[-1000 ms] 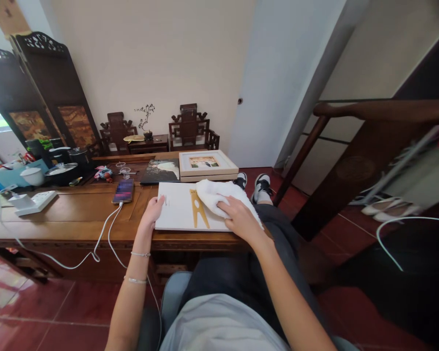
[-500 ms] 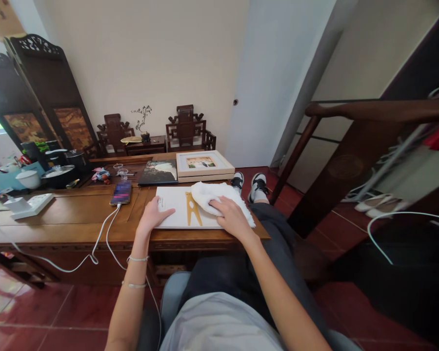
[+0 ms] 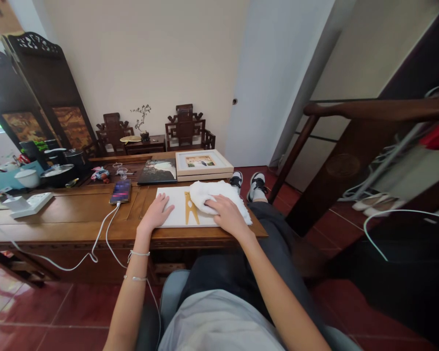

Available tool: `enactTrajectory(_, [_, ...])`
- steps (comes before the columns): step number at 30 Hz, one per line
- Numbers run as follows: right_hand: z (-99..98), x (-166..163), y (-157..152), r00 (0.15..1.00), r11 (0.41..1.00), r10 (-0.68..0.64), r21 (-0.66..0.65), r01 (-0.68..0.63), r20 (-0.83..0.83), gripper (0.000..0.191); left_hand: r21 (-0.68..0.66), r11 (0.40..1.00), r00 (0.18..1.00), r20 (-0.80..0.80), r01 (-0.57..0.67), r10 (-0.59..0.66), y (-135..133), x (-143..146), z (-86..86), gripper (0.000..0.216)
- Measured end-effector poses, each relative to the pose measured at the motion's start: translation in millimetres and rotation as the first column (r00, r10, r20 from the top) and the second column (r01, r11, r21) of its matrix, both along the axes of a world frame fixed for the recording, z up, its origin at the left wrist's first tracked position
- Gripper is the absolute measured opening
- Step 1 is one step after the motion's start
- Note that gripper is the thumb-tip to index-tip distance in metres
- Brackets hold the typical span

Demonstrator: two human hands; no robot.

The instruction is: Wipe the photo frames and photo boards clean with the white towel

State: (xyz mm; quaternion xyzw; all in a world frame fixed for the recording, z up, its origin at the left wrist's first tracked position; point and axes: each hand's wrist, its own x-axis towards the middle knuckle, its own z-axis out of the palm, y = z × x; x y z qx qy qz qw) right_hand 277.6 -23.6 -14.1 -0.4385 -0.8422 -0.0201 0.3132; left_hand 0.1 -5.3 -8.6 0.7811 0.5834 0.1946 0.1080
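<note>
A flat white board or book (image 3: 175,220) lies near the table's front edge, with a gold shape like a letter A (image 3: 190,208) on its face. My left hand (image 3: 156,212) rests on the board's left end, fingers spread and holding nothing. Bunched over the right part of the board is a white fluffy cloth (image 3: 227,191). My right hand (image 3: 227,213) grips the cloth's near side, pressing it down next to the gold shape. The cloth hides the board's right end.
Behind the board are a framed picture (image 3: 205,165) and a dark photo album (image 3: 157,172). A phone (image 3: 120,191) with a white cable lies to the left, near a power strip (image 3: 32,204). Pots (image 3: 58,174) stand farther left. A wooden chair (image 3: 332,161) rises at right.
My left hand has slid farther onto the board's left end, covering the small print there. My right hand stays on the cloth with little change.
</note>
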Motion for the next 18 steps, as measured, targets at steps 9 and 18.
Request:
enactTrajectory(9, [27.7,20,0,0.983,0.979,0.146,-0.156,-0.128,0.112,0.063,-0.002,0.999,0.999,0.030,-0.042,0.042,-2,-3,2.5,0.060])
enactTrajectory(18, [14.1,68,-28,0.952,0.951,0.307,-0.035,-0.306,0.015,0.040,-0.002,0.999,0.998,0.052,-0.036,0.036,1,0,0.4,0.055])
